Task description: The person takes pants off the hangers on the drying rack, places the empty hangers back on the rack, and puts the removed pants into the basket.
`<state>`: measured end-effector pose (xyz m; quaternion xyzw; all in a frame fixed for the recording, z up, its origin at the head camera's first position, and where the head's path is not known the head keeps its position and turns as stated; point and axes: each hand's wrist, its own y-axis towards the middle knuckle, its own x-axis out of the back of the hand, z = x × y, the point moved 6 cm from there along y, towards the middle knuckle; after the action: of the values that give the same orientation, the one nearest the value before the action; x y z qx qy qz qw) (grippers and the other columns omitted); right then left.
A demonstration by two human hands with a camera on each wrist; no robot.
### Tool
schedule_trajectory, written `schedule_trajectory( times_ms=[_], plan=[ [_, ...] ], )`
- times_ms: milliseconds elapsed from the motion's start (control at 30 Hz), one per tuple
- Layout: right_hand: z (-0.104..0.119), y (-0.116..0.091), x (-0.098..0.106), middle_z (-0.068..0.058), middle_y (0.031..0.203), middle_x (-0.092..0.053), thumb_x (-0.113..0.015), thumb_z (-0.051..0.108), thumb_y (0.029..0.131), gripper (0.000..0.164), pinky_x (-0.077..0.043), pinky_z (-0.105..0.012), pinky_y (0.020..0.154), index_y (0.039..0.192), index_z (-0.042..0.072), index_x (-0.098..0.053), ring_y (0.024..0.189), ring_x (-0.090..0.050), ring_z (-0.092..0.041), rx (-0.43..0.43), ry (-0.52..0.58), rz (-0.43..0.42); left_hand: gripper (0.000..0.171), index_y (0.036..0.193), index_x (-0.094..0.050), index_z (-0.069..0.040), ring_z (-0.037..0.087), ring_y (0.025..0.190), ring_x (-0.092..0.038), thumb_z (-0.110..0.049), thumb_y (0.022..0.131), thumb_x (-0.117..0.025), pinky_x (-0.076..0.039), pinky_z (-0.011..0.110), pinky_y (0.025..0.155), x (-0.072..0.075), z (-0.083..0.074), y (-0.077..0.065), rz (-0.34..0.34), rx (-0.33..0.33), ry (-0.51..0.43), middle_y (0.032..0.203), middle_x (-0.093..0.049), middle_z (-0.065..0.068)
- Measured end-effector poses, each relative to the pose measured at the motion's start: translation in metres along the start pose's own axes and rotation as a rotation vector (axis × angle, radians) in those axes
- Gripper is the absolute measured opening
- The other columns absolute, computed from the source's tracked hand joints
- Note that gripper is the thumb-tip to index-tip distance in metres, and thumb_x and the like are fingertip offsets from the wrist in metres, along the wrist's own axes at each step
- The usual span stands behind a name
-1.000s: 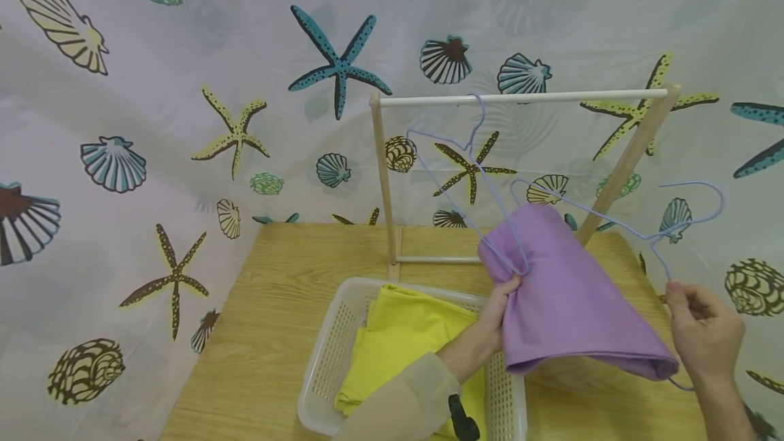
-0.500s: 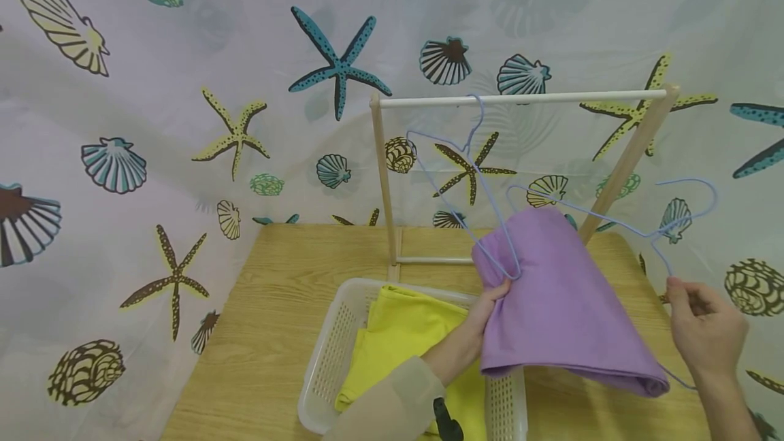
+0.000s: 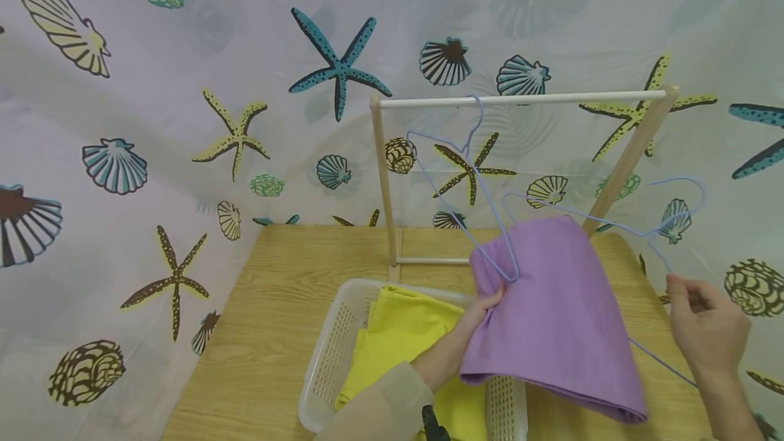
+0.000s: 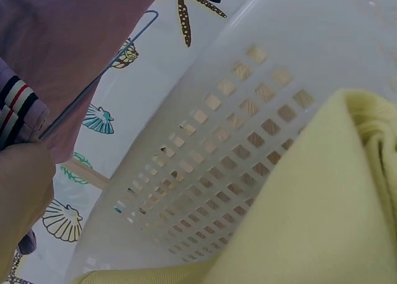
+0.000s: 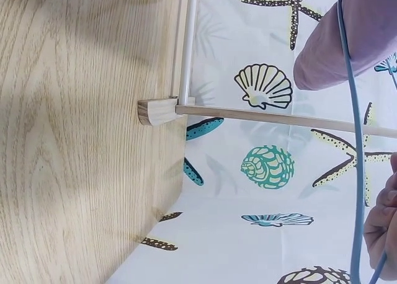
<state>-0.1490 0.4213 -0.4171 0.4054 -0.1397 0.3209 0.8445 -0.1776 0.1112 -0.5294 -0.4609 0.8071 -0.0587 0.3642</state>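
Purple folded cloth [image 3: 551, 318] droops lower than before, left hand [image 3: 465, 335] gripping it; right hand [image 3: 707, 322], fingers curled, pinches a blue wire hanger [image 5: 359, 147] near the wooden tabletop's [image 3: 245, 346] edge.

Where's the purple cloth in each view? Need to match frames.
Head: purple cloth, right of centre, mostly in the lower half.
Left wrist: purple cloth, upper left corner, cut off by the picture edge.
Right wrist: purple cloth, upper right corner, also cut off.
Shared landmark: the shell-and-starfish backdrop, visible in all three.
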Motion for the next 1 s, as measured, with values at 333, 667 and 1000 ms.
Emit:
schedule_trajectory(
  times_ms=[333,667,1000],
  plan=[
    [-0.004,0.005,0.0,0.053,0.063,-0.036,-0.064,0.028,0.092,0.032,-0.028,-0.002,0.049,0.085,-0.003,-0.072,0.051,-0.033,0.028,-0.029,-0.032,0.008,0.034,0.119,-0.057,-0.016,-0.001,0.079,-0.059,-0.041,0.102,-0.042,-0.048,0.014,0.075,-0.012,-0.014,-0.001,0.114,-0.115,-0.081,0.088,-0.063,-0.014],
    [-0.002,0.006,-0.003,0.053,0.059,-0.03,-0.062,0.031,0.093,0.035,-0.026,-0.006,0.049,0.089,-0.002,-0.072,0.049,-0.03,0.026,-0.051,-0.098,0.052,0.029,0.101,-0.055,-0.022,-0.002,0.08,-0.06,-0.046,0.102,-0.04,-0.049,0.013,0.075,-0.02,-0.019,-0.035,0.241,-0.001,-0.096,0.089,-0.063,-0.014],
    [0.002,0.005,-0.008,0.054,0.06,-0.027,-0.062,0.033,0.093,0.036,-0.025,-0.009,0.054,0.087,-0.001,-0.072,0.051,-0.027,0.027,-0.024,-0.12,0.044,0.031,0.102,-0.054,-0.022,-0.002,0.08,-0.061,-0.049,0.101,-0.039,-0.05,0.014,0.074,-0.015,-0.022,-0.051,0.258,0.018,-0.084,0.09,-0.063,-0.015]
  ],
)
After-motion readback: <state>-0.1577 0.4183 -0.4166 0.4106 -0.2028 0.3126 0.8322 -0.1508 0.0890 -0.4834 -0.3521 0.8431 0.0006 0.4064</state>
